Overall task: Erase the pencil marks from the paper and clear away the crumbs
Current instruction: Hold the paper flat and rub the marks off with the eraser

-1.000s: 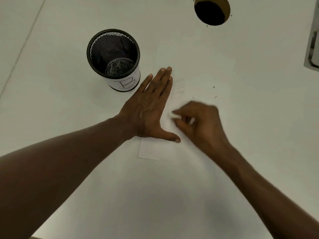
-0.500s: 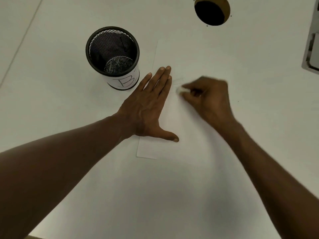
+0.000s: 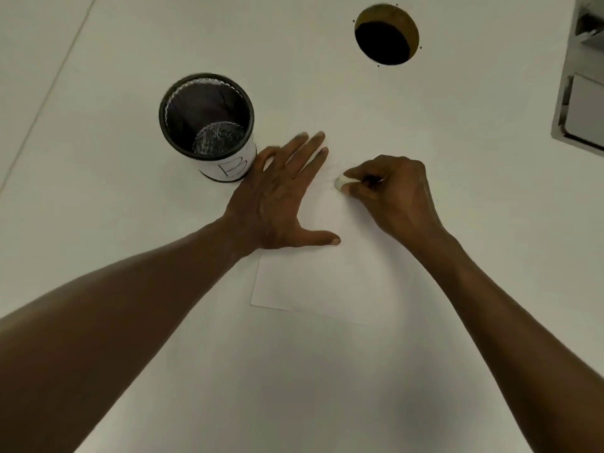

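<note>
paper (image 3: 327, 282) flat on the white table (image 3: 327, 387), pinned by one hand and rubbed by the other

thin white rectangular sheet lies in the middle of the smooth matte table, its near left corner plain to see; the left hand (image 3: 277, 204) presses flat on it, fingers straight and thumb spread; the right hand (image 3: 395, 194) is curled, pinching a small rounded white eraser (image 3: 343, 183) whose tip touches the sheet beside faint grey pencil marks (image 3: 330, 173); a round black wire-mesh cup (image 3: 209, 125) with a white label marked "b" stands just left of the left hand; a dark round hole (image 3: 384, 37) sits farther back
</note>
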Tool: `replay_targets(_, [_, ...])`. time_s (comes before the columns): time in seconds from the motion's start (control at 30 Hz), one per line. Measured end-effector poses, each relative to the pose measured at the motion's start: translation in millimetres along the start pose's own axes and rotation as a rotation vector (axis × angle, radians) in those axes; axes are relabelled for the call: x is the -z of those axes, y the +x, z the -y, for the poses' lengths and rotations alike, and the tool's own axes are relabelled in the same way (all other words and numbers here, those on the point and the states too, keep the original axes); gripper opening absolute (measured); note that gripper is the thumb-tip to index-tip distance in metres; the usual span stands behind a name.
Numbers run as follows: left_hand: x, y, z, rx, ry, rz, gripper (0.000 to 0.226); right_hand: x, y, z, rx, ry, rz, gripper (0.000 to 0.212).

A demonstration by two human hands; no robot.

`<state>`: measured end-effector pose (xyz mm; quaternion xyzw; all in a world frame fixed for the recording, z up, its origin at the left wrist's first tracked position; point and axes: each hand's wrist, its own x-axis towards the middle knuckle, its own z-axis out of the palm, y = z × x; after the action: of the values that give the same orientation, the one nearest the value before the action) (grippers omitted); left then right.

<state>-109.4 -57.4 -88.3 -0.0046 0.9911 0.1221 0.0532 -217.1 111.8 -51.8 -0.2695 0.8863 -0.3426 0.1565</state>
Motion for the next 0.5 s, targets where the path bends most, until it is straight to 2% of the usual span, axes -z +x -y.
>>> replay_targets(0.1, [-2.1, -0.4, 1.0, 0.007, 0.031, 0.032, 0.137, -0.7, -21.4, -5.0, 0.068, 0.016, -0.028, 0.013])
replay_targets(0.2, [-1.1, 2.3, 2.0, 0.009, 0.034, 0.049, 0.138, -4.2, -48.4, -4.1, 0.144, -0.053, 0.024, 0.011])
replay_targets(0.27, [-2.3, 1.4, 2.3, 0.012, 0.033, 0.04, 0.138, -1.9, -30.1, -5.2, 0.172, -0.056, 0.024, 0.011])
replay_targets(0.4, [-1.7, 3.2, 1.5, 0.016, 0.032, 0.042, 0.139, 8.7, 47.1, -4.9, 0.209, -0.086, -0.083, 0.014])
replay_targets(0.5, [-0.3, 3.9, 0.7, 0.033, 0.024, 0.062, 0.141, 6.3, 23.7, -5.1, 0.28, -0.11, -0.008, 0.011])
